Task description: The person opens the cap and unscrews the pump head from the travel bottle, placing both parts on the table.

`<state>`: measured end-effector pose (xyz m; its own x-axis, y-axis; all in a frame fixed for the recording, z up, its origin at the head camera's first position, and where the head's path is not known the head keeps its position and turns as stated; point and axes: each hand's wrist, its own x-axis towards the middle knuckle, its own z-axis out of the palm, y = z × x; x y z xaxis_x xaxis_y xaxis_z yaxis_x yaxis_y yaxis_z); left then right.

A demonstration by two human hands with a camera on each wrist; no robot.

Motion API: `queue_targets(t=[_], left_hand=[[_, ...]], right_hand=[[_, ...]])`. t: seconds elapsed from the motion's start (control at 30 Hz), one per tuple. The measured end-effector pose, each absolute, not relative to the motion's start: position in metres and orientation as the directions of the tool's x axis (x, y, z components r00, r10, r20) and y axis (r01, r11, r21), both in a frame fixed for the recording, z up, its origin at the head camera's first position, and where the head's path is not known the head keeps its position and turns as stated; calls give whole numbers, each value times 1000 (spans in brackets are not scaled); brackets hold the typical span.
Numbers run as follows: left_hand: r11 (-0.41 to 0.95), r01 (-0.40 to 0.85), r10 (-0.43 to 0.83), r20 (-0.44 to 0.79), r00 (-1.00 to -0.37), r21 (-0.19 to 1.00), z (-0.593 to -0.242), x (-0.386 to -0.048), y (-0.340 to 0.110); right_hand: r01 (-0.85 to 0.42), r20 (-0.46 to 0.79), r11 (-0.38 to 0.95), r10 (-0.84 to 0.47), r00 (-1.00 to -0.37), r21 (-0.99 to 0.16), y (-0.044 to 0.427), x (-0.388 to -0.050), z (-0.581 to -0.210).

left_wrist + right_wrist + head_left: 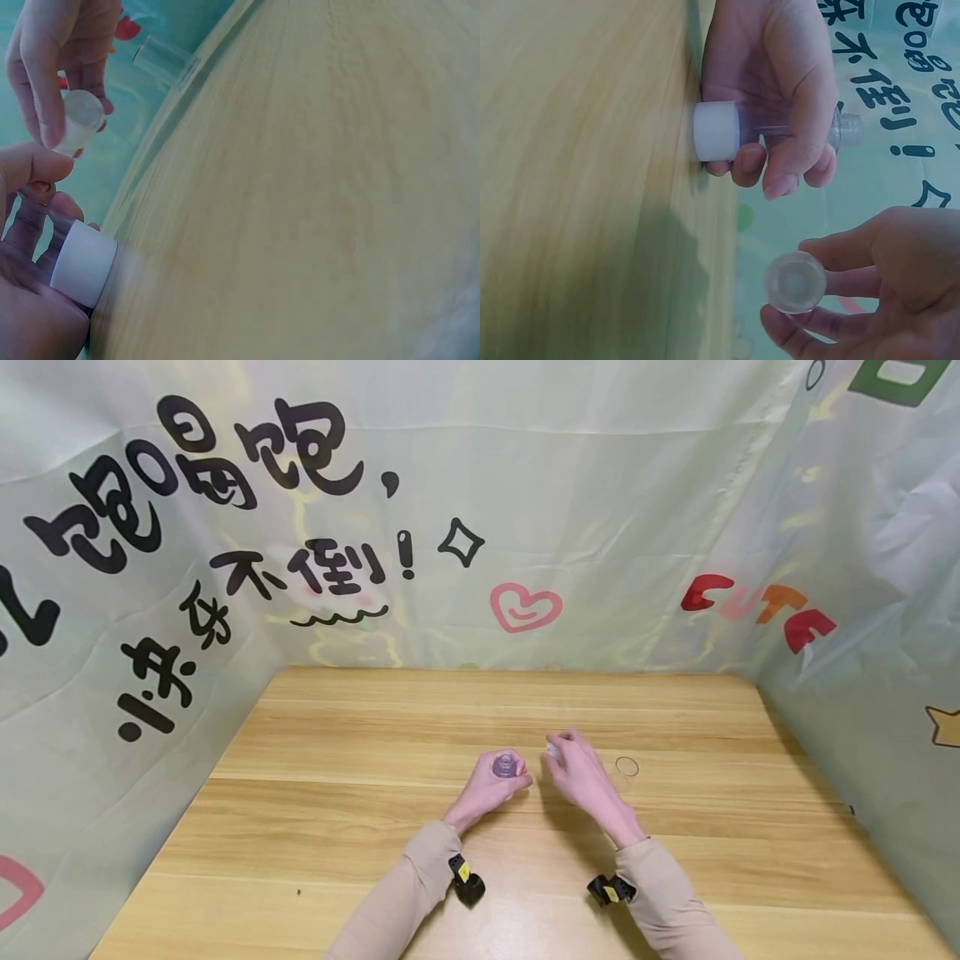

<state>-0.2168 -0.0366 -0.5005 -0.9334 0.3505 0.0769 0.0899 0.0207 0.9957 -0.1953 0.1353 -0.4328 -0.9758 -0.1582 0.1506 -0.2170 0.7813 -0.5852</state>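
My left hand [489, 783] holds a small clear bottle [506, 766] with fingers wrapped round its side. The bottle stands upright, its narrow open neck [849, 129] upward and a white base [716, 131] just above or on the table; contact cannot be told. To its right, my right hand [585, 772] pinches a small translucent cap [795, 282] between thumb and fingertips. The cap is raised off the table, apart from the bottle, and its round end faces the right wrist camera. In the left wrist view, the cap [84, 112] hangs above the left thumb.
A clear, thin-walled cylinder [166, 61] stands on the wooden table [360, 827], just right of my right hand. Printed cloth walls [600, 527] enclose the table at the back and both sides. A tiny dark speck [298, 892] lies at the front left.
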Motion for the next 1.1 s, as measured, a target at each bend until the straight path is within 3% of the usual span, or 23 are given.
queue_targets(t=[0.3, 1.1], left_hand=[[21, 75, 357, 62, -932, 997, -500, -217, -37], [27, 76, 341, 62, -938, 997, -498, -217, -39]], right_hand=[[-190, 42, 816, -200, -979, -546, 137, -196, -440], [-213, -1, 851, -243, -970, -480, 138, -203, -454]])
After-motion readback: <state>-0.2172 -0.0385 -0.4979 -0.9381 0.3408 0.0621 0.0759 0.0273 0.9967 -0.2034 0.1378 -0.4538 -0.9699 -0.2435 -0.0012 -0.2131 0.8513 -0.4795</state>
